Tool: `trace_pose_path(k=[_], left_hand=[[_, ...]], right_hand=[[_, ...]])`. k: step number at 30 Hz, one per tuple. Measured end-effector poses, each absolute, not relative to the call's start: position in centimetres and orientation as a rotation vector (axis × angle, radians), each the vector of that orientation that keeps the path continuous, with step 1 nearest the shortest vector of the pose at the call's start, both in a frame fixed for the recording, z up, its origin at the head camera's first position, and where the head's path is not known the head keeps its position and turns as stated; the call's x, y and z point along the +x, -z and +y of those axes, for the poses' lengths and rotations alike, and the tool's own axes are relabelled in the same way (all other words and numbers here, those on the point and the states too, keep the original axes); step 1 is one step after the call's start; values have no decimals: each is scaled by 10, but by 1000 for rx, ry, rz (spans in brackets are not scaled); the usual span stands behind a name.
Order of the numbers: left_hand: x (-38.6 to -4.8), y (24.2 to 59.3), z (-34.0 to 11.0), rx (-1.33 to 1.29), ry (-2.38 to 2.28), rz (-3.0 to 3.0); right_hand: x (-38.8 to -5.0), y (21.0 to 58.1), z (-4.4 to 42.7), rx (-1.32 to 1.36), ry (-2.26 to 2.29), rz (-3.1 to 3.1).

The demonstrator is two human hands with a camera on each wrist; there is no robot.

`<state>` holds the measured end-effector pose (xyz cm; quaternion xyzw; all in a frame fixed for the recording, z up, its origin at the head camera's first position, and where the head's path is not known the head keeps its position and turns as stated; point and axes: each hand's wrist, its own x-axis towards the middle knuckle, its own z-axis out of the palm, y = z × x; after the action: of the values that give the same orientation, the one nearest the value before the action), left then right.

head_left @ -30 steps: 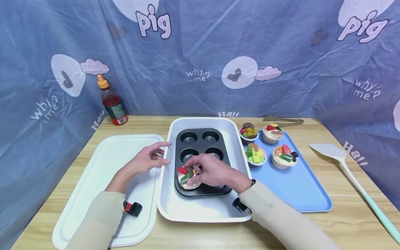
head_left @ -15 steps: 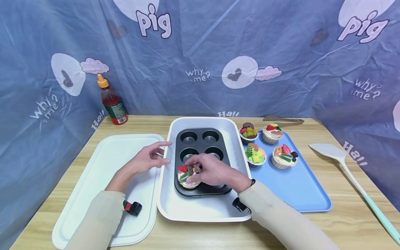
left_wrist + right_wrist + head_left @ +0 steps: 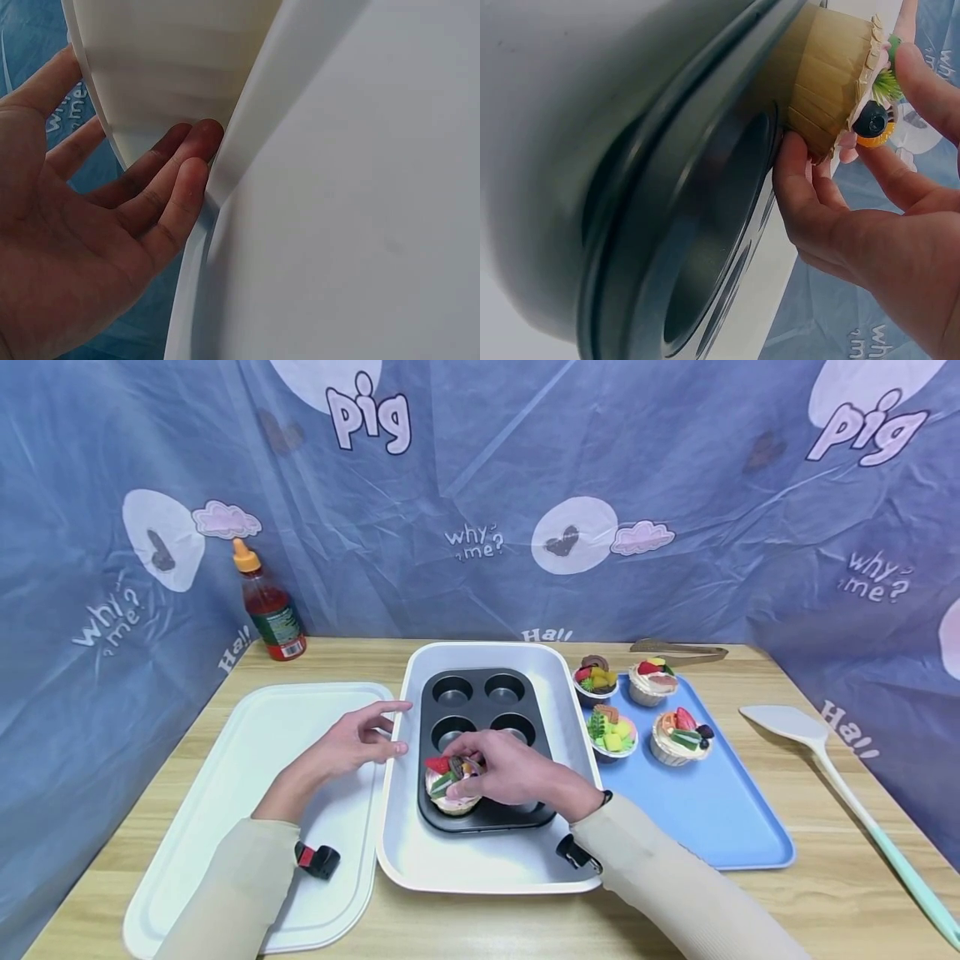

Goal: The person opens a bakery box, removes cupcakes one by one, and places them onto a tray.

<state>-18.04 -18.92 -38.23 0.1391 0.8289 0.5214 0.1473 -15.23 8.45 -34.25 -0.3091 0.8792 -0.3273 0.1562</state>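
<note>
My right hand [image 3: 510, 768] holds a cupcake [image 3: 453, 802] at the front left cup of the black muffin tin [image 3: 479, 700]. In the right wrist view its fingers curl about the ridged tan wrapper [image 3: 829, 86], with the thumb up by the fruit topping. The base sits at the cup's rim; how deep it goes is hidden. The tin lies in a deep white tray [image 3: 487, 867]. My left hand [image 3: 352, 743] has loosely spread fingers at that tray's left wall; the left wrist view shows the fingertips [image 3: 196, 169] against or just beside it.
A blue tray [image 3: 697, 818] on the right carries several cupcakes [image 3: 678, 747] at its back and left. A flat white tray [image 3: 232, 827] lies left. Around them are a sauce bottle [image 3: 276, 614], tongs [image 3: 678, 650] and a long-handled turner [image 3: 840, 785].
</note>
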Motion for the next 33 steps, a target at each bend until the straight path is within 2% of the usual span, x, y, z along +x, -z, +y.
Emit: trace_pose_path(k=[33], left_hand=[[-181,382,-188,388,-1523,2360]], right_hand=[[-156,336,89,-787,1102,2468]])
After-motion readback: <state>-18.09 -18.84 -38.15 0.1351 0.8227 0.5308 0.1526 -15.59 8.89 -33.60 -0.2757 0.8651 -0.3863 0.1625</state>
